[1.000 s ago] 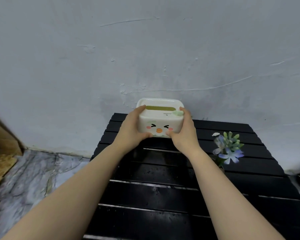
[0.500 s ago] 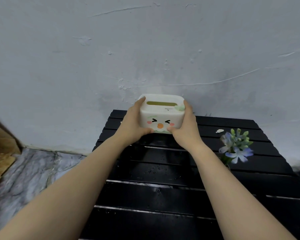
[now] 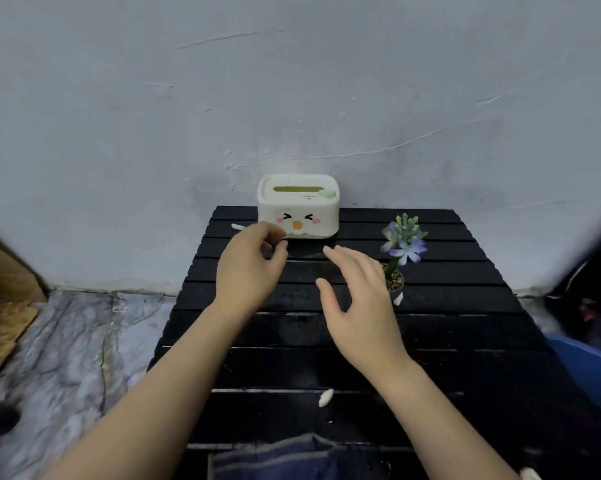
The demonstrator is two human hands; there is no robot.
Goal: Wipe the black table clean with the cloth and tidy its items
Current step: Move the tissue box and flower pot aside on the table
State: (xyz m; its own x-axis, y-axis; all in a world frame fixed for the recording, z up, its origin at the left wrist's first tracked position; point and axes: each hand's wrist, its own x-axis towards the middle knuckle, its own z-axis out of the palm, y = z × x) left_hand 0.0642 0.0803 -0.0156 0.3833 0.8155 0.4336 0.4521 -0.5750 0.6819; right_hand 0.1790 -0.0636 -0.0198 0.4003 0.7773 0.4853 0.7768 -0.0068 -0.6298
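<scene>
You see the white tissue box standing upright at the far edge of the black table, against the wall. Its long axis runs left to right, its slot faces up, and the cartoon face points toward you.

Your left hand is just in front of the box, fingers loosely curled, holding nothing; I cannot tell if the fingertips touch the box. Your right hand hovers over the slats with fingers spread and relaxed, just beside the small flower pot.

Small white scraps lie on the wet-looking slatted table. A dark blue cloth lies at the near edge. The floor at left is marbled grey
</scene>
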